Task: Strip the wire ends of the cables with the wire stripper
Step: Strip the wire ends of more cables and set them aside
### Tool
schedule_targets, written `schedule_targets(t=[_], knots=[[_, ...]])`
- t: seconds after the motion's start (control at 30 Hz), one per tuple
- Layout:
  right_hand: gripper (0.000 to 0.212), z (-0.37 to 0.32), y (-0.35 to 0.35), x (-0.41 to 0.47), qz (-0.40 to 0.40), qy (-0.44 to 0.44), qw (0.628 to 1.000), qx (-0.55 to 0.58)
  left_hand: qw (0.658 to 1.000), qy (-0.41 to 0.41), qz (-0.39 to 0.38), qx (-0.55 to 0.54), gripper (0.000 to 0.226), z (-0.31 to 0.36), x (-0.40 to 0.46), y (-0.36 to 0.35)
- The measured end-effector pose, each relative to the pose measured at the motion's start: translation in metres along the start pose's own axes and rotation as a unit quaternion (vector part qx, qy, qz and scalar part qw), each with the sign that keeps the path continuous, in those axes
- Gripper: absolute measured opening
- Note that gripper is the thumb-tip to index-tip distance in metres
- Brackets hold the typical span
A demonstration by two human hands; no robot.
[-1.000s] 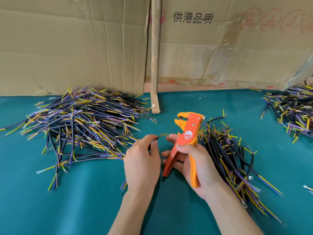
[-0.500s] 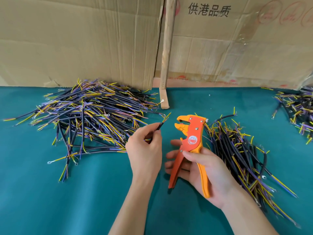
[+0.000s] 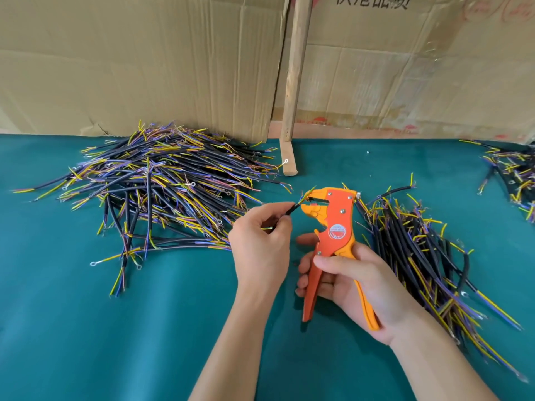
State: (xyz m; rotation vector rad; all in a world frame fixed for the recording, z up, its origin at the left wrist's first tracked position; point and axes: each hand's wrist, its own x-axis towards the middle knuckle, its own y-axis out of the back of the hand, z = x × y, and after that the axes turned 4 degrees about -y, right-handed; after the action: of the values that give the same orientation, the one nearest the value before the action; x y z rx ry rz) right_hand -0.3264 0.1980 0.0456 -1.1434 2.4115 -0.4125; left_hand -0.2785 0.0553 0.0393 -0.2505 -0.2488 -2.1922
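Far left on the green worktop: a big heap of cables, black sheaths with yellow and purple ends splayed out, some tipped with small ring terminals. Behind it, cardboard standing along the back edge, and further right a wooden stick leaning upright, its foot on the worktop just beside the heap's right fringe.

Centre, the left hand: fingers curled, thumb and forefinger pinching one cable near its end, raised off the worktop. Black sheath pointing up and to the right, yellow and purple tips at or just inside the mouth of the stripper; actual contact with the jaws too fine to tell.

Next, the stripper itself: orange body, head up and tilted left, jaws parted, round red label on its side, two handles spread downward. Right hand wrapped round those handles, thumb across the front, fingers curled behind, holding the tool above the worktop.

Right of that hand, a second pile of cables lying roughly lengthwise toward the near edge. Far right at the picture's edge, a third pile, partly cut off.
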Motion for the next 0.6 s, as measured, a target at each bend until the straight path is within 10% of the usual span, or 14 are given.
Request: schedule_targets(t=[0.6], knots=[[0.011, -0.0044, -0.0043, -0.0031, 0.014, -0.013, 1.0, 0.006, 1.0, -0.003, -0.024, 0.008, 0.026, -0.0001, 0.0007, 0.0001]])
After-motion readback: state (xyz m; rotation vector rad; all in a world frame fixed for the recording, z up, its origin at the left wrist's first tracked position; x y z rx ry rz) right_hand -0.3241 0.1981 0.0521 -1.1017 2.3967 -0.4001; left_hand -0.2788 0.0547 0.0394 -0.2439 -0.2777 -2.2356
